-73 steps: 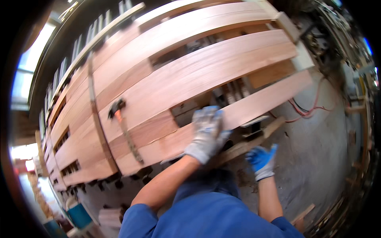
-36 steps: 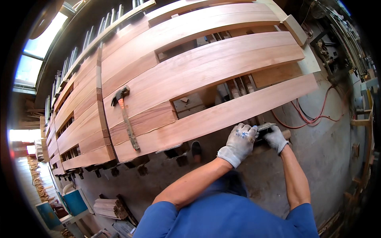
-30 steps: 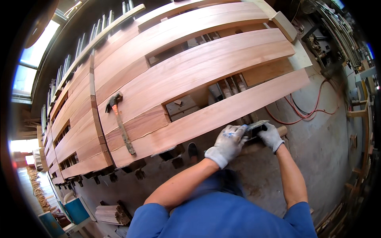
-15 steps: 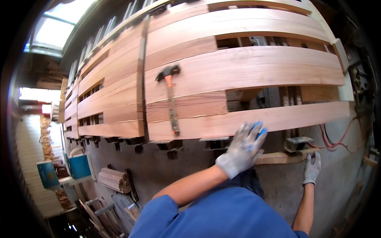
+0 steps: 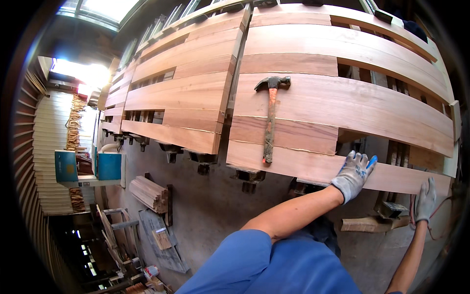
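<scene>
Resting flat with fingers spread, the gloved left hand point(image 5: 353, 175) is pressing the nearest plank point(image 5: 313, 166). At its three o'clock, the gloved right hand point(image 5: 425, 198) is hanging open-fingered. At ten o'clock, a hammer point(image 5: 270, 117) is lying.

rack point(image 5: 247, 175): metal supports | on it: long wooden boards point(image 5: 342, 105) | on boards: hammer point(image 5: 270, 117)

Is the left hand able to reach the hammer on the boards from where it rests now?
Probably yes. The left hand lies flat on the nearest board, and the hammer lies just to its left on the boards, handle end toward the near edge. Nothing stands between them.
</scene>
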`<state>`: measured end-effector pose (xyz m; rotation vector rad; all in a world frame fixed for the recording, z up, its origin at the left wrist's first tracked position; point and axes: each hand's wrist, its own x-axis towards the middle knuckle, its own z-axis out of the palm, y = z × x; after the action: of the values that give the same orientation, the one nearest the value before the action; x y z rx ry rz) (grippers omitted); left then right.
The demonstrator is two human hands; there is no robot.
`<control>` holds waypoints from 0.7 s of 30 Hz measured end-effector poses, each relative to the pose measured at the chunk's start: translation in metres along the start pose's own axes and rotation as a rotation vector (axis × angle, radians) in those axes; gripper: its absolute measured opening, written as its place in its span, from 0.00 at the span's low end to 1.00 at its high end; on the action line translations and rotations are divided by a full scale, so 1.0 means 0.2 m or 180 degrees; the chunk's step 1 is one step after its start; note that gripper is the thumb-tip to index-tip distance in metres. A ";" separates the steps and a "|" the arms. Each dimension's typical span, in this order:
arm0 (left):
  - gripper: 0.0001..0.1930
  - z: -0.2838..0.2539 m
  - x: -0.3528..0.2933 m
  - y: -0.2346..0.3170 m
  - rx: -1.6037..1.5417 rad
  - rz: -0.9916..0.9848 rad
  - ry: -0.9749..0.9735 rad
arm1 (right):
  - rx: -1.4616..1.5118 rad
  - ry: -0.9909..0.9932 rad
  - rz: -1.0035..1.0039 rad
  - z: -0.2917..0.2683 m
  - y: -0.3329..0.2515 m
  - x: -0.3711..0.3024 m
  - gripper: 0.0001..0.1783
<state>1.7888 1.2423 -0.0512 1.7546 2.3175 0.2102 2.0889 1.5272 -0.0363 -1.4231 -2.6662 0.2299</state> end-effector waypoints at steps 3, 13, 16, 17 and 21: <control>0.34 0.00 0.02 0.01 0.0021 0.0043 0.0001 | -0.0426 0.0337 -0.0805 0.11 -0.03 0.21 0.23; 0.31 -0.07 0.00 -0.02 -0.0041 0.0133 0.0094 | -0.0524 -0.0380 -0.0583 0.17 -0.33 0.25 0.20; 0.33 -0.04 0.01 -0.02 -0.0004 0.0126 0.0087 | -0.0513 -0.0421 -0.0590 0.14 -0.34 0.25 0.23; 0.33 -0.04 0.01 -0.02 -0.0063 0.0089 0.0105 | -0.0561 -0.0494 -0.0562 0.13 -0.36 0.26 0.24; 0.37 -0.07 -0.04 -0.02 -0.0436 0.0056 0.0176 | -0.0711 -0.0449 -0.0630 0.16 -0.36 0.27 0.24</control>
<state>1.7840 1.2343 -0.0371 1.7235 2.2668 0.4151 1.9945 1.5305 -0.0535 -1.2243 -3.0053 0.0149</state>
